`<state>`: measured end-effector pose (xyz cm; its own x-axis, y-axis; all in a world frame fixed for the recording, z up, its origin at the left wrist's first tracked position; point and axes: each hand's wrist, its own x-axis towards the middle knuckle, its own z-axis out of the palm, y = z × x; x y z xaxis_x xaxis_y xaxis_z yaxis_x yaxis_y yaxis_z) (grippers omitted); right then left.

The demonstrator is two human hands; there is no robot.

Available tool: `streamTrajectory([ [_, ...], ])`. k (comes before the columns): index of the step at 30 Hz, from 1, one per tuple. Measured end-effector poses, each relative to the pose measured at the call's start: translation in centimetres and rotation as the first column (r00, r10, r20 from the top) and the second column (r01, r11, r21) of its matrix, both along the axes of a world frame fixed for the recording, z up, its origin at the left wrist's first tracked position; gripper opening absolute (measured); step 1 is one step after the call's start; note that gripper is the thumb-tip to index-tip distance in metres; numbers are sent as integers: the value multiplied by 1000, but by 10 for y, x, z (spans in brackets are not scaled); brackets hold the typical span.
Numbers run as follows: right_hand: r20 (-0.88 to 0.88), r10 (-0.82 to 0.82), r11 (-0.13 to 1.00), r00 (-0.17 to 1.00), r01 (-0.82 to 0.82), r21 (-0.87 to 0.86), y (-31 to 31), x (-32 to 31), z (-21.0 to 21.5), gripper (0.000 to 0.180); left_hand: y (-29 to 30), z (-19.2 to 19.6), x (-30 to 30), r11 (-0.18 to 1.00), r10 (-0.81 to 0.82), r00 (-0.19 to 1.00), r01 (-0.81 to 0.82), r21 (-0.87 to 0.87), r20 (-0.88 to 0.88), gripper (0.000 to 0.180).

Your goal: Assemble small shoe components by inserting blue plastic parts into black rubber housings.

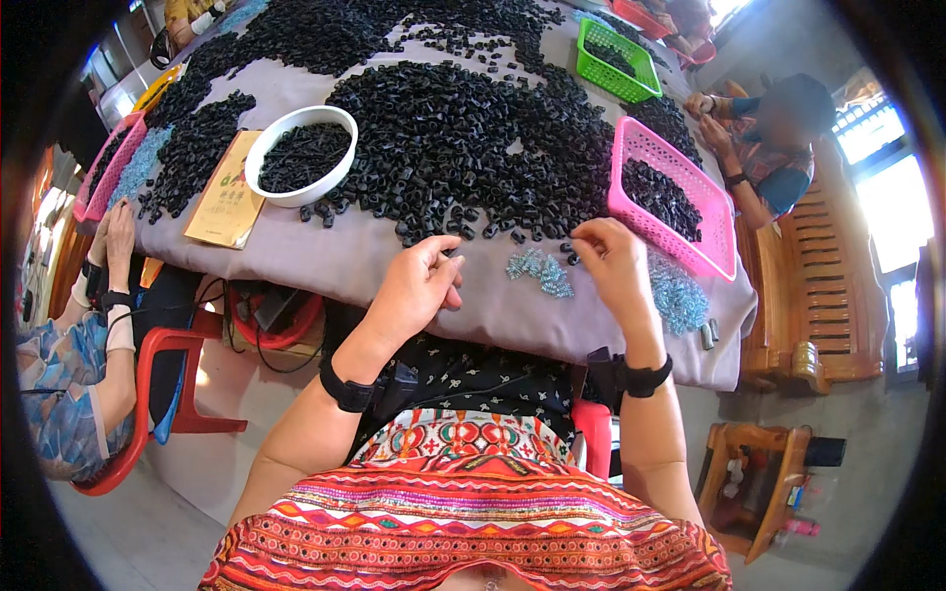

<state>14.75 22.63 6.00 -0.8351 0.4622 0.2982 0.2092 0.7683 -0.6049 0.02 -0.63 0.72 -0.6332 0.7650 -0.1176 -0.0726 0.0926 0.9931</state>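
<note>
My left hand (416,283) is at the near edge of the cloth-covered table, fingers curled, with a small black plastic piece (450,252) partly showing at the pinched fingertips. Across from it, my right hand (616,268) is closed at the fingertips around a small black plastic piece (571,258), mostly covered by the fingers. Between the hands lies a small pile of clear bluish pieces (540,271). Just beyond both hands spreads a large heap of black plastic pieces (463,148). More clear bluish pieces (678,298) lie beside my right wrist.
A pink basket (724,231) of black pieces stands to the right, a green basket (621,84) farther back. On the left, a white bowl (335,177) touches a tan booklet (229,202). Co-workers sit left (79,364) and right (769,148). A red chair (177,340) stands left.
</note>
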Motion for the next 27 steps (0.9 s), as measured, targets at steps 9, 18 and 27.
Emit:
streamTrajectory([
  [9, 146, 113, 989, 983, -125, 81, -67, -8, -11, 12, -8, 1, 2, 991, 57, 998, -58, 120, 10, 29],
  [18, 186, 126, 991, 974, -133, 25, -62, -8, -20, 13, -13, -7, -12, 989, 134, 824, -147, 21, -550, 26],
  [27, 224, 135, 987, 965, -150, 51, -67, -9, -22, 16, -11, -9, -9, 984, 36, 650, -155, -86, -759, 27],
])
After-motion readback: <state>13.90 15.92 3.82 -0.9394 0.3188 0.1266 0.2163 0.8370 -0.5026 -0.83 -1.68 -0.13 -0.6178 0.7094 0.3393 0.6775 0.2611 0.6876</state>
